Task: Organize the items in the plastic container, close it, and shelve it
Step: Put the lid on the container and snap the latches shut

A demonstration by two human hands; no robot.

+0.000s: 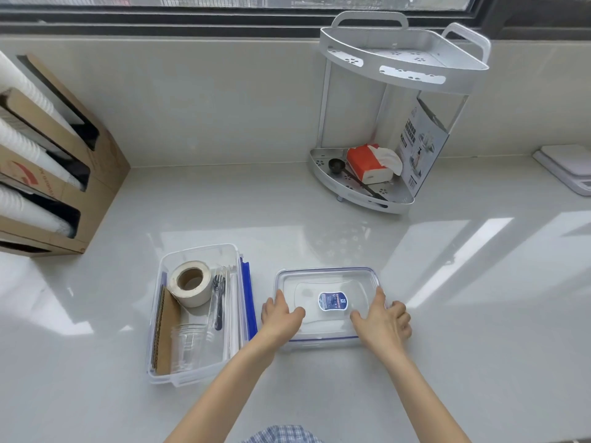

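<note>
A: What's nearest on the pale glossy countertop (447,298)?

B: Toward its front edge, the clear rectangular plastic lid with a blue seal and blue label (329,284), lying flat. The left hand (279,316) rests on its left rim, the right hand (383,322) on its right rim, fingers spread, touching but not clamped.

A: How will it handle?

B: Light, I'd judge, stiff enough though a bit flexible, and slick on that surface. Best pinched at both short edges.

A: And the box?

B: The clear rectangular plastic container (195,377) sits just left of the left hand, open, holding a roll of white tape (192,282), a brown cardboard strip (166,337), clear cups (188,342) and black forks (218,298).

A: Farther back?

B: The white two-tier corner shelf (403,55) stands near the back edge, its upper tier bare.
</note>
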